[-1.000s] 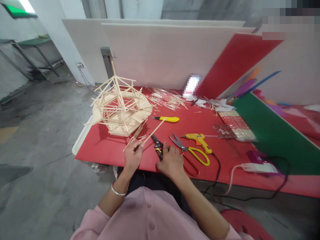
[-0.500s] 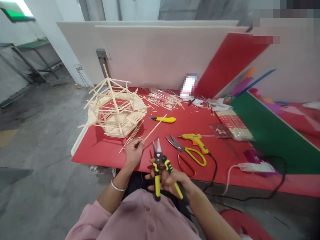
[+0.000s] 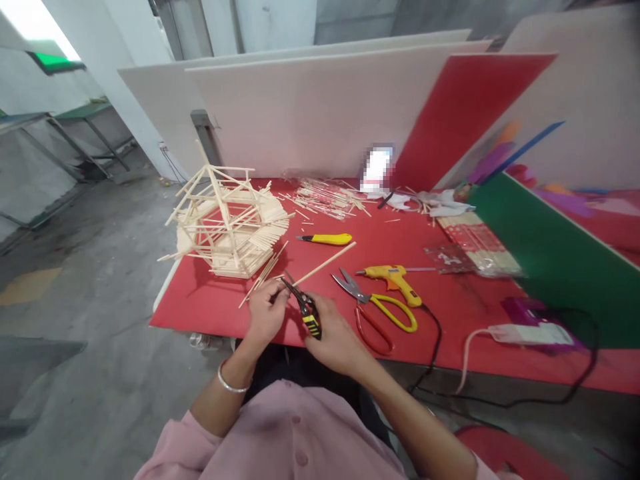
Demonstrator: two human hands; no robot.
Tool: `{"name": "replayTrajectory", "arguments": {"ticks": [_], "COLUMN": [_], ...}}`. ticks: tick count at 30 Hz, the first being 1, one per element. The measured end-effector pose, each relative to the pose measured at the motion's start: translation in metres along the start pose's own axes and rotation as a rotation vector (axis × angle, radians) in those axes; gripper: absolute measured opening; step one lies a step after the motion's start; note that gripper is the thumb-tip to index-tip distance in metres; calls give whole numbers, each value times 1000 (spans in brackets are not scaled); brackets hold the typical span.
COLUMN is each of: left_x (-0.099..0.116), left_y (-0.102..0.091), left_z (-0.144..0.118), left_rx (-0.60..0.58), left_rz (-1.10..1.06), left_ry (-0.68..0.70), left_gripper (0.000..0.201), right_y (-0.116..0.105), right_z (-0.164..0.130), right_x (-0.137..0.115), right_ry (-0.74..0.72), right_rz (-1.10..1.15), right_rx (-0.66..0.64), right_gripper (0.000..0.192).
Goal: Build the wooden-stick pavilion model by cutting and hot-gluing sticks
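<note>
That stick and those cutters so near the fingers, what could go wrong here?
The cutters in the right hand close on the stick right beside the left hand, so fingertips could get nipped. The cut end might fly off. The glue gun lies close; a bumped nozzle might burn if hot.

A craft workshop, going by what lies on the red table [image 3: 210, 303]. A half-built stick model [image 3: 227, 227] stands at its left end, with loose sticks [image 3: 325, 199] strewn just behind it. To the model's right lie a yellow knife [image 3: 327, 239], scissors [image 3: 377, 310] and a glue gun [image 3: 393, 277] on a black cord. Large white boards [image 3: 310, 113] and a red board [image 3: 460, 113] lean behind the table. Bare concrete floor [image 3: 90, 267] stretches left of the model, toward metal benches [image 3: 75, 130].
</note>
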State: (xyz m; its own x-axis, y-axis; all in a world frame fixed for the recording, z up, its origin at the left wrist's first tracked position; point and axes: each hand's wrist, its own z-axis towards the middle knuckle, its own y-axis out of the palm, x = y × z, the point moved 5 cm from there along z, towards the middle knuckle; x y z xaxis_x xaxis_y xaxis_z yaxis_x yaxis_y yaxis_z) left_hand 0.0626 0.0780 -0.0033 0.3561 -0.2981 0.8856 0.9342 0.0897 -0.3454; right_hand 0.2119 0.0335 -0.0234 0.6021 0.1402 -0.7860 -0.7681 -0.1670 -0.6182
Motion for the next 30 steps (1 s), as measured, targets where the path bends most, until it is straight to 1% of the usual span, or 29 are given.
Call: {"name": "replayTrajectory", "arguments": {"ticks": [3,7,10,13,16,18,21,25,28,30], "left_x": [3,9,14,15,16,16,15,18,16,14], "left_y": [3,4,5,5,4,3,3,2,3,3], "left_z": [0,2,2,0,-3,-2,2,8,9,8], "left_rx": [-22,-45,-72,-96,-92,-90,-143,-217,-256,-255], "left_rz": [28,87,108,159,229,224,180,158,125,122], "left_ry": [24,85,156,227,314,345,311,235,149,111], "left_gripper": [19,21,20,16,18,20,22,27,28,28], "right_y": [0,3,5,7,7,5,1,1,1,0], "right_z": [0,0,-1,-3,-3,-2,-1,0,-2,-3], "right_x": [2,5,7,8,7,7,8,9,7,5], "right_ry": [-24,-50,-14,43,46,36,-6,-52,-34,0], "right_rz": [-17,63,127,143,156,174,170,153,162,150], "right_rx": [21,12,11,-2,-24,-26,-15,-34,-46,-51], "right_gripper": [69,70,68,66,65,67,72,72,70,67]}}
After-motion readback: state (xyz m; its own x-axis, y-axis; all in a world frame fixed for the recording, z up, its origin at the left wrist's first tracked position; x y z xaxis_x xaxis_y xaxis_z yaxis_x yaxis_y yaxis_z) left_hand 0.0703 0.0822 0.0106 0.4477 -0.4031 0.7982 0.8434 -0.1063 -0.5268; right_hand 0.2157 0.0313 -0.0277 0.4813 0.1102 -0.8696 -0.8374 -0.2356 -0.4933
